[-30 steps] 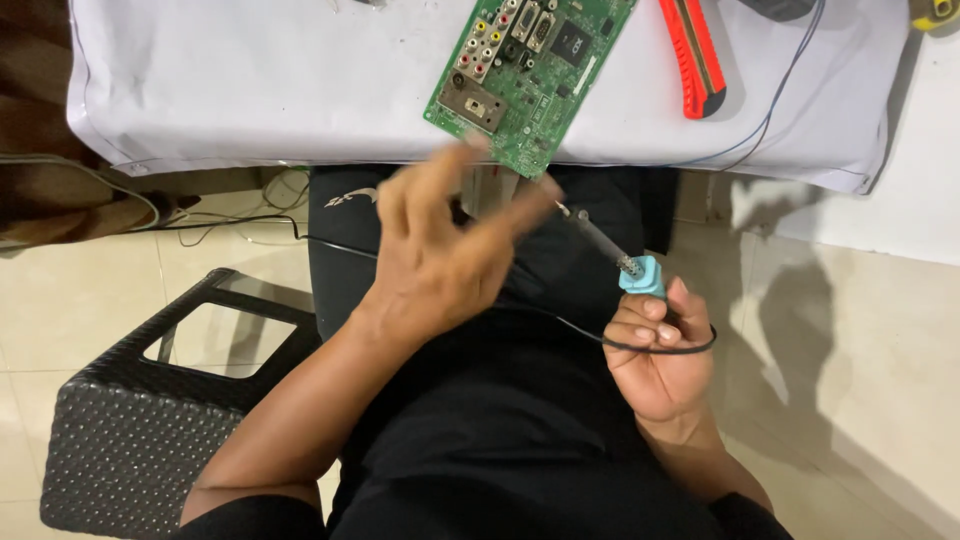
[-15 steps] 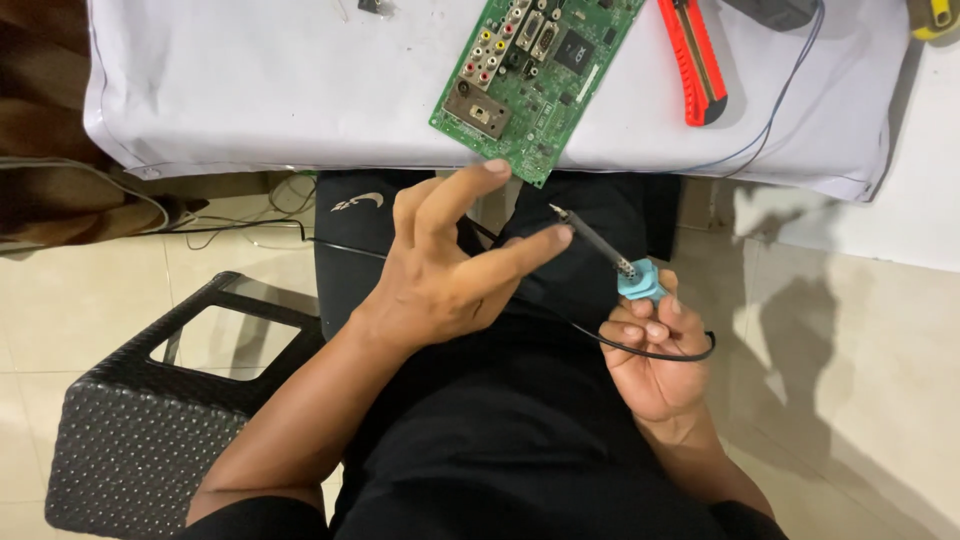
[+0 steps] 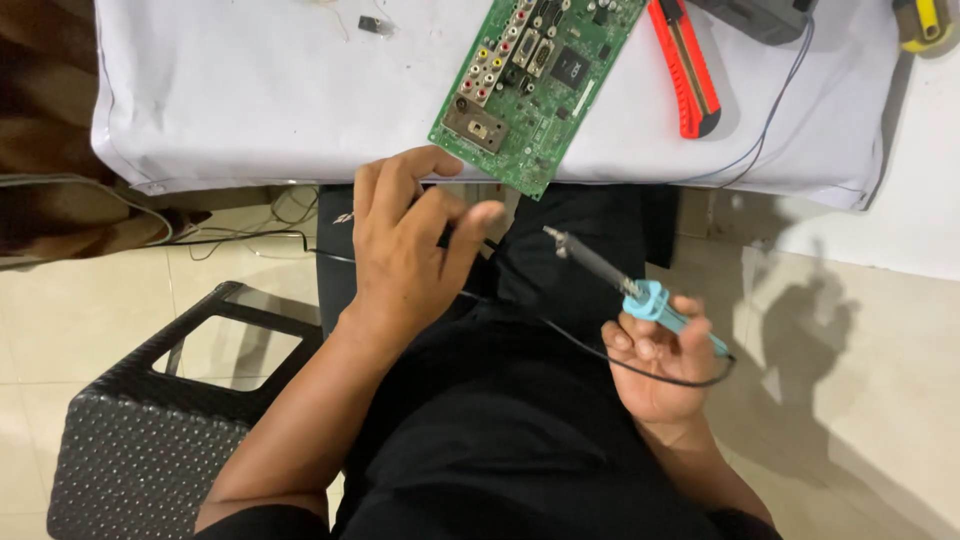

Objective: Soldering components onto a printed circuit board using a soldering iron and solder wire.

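My left hand [image 3: 405,250] hovers over my lap just below the table edge, back toward the camera. Its fingers are loosely curled and nothing shows in them. Close above its fingertips, a green circuit board [image 3: 535,70] with several coloured sockets lies tilted on the white cloth, one corner hanging over the edge. My right hand [image 3: 660,370] grips the light-blue handle of a soldering iron [image 3: 600,265]. The iron's dark tip points up and left toward the board and stops short of it. The black cord [image 3: 600,355] loops under that hand.
The white-covered table [image 3: 250,90] also carries an orange-red utility knife [image 3: 685,70], a grey box [image 3: 760,15] with thin wires and a yellow tool [image 3: 925,20] at the far right. A black woven stool [image 3: 150,440] stands on the tiled floor at my left.
My left hand has risen toward the board's lower corner and its spread fingers have curled inward. The right hand with the iron has stayed almost still.
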